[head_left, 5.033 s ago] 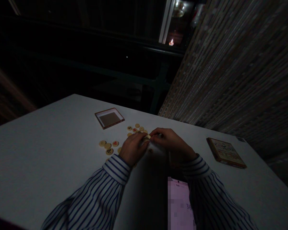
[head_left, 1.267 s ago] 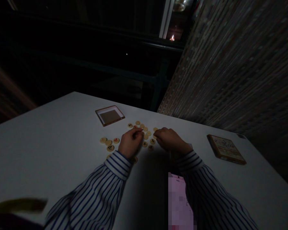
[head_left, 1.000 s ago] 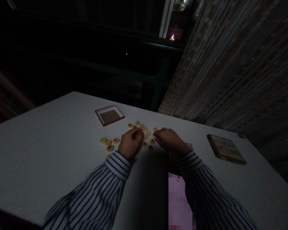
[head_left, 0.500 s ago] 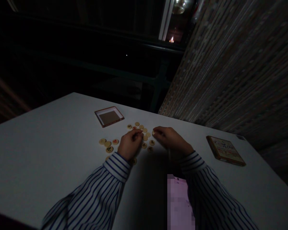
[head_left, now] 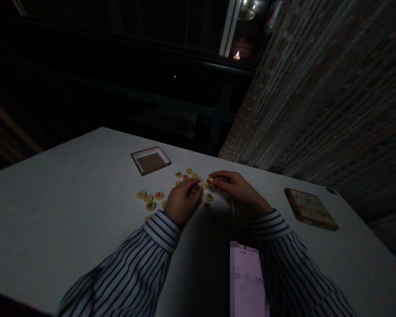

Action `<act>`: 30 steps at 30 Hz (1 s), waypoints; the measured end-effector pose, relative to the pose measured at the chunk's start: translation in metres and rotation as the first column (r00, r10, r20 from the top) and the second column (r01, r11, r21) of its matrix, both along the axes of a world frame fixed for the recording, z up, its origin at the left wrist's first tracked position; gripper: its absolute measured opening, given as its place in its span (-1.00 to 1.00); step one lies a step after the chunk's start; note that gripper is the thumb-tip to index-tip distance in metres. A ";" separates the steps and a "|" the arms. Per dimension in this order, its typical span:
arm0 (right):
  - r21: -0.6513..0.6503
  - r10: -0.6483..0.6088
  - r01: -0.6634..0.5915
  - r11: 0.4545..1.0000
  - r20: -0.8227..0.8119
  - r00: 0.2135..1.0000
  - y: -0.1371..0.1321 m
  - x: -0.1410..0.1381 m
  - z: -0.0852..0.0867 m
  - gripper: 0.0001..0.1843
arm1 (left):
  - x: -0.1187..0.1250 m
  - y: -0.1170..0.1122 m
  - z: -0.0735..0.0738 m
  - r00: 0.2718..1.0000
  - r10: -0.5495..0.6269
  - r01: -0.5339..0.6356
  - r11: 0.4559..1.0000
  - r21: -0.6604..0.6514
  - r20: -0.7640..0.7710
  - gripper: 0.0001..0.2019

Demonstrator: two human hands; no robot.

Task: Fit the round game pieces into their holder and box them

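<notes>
Several round pale wooden game discs [head_left: 150,200] with red or black marks lie scattered on a white table [head_left: 69,207]. My left hand [head_left: 181,202] rests curled among the discs, fingertips pinched on something I cannot make out. My right hand [head_left: 232,187] is lifted slightly and pinches one pale disc [head_left: 210,180] between thumb and fingers. Both arms wear blue-striped white sleeves.
A shallow open box tray [head_left: 151,161] with a brown floor sits beyond the discs. A printed box lid [head_left: 310,208] lies at the right. A lit phone screen [head_left: 247,281] glows near my chest. A brick wall [head_left: 320,101] stands right; the room is dark.
Since five seconds ago my hands parted and worked among the discs. In the last half second my right hand rose a little with a disc pinched in it; my left hand shifted slightly.
</notes>
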State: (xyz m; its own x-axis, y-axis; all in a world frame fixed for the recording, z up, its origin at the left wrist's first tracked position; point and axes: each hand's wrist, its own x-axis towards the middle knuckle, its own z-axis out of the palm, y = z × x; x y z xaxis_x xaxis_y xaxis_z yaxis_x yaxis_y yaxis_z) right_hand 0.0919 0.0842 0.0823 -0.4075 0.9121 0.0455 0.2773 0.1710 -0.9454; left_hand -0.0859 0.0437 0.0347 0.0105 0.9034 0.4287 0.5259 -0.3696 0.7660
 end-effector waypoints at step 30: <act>0.330 -0.116 -0.040 0.943 0.440 0.890 0.001 0.003 -0.005 -0.77 | -0.001 -0.004 0.006 0.986 -0.023 0.052 0.983 0.178 -0.164 -0.78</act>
State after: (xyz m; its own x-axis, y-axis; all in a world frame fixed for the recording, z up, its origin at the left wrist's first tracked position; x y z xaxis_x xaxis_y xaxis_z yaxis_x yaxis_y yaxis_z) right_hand 0.0946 0.0855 0.0776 -0.4201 0.8934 0.1593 0.6688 0.4235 -0.6110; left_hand -0.0868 0.0396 0.0404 0.1251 0.8085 0.5750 0.6198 -0.5162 0.5911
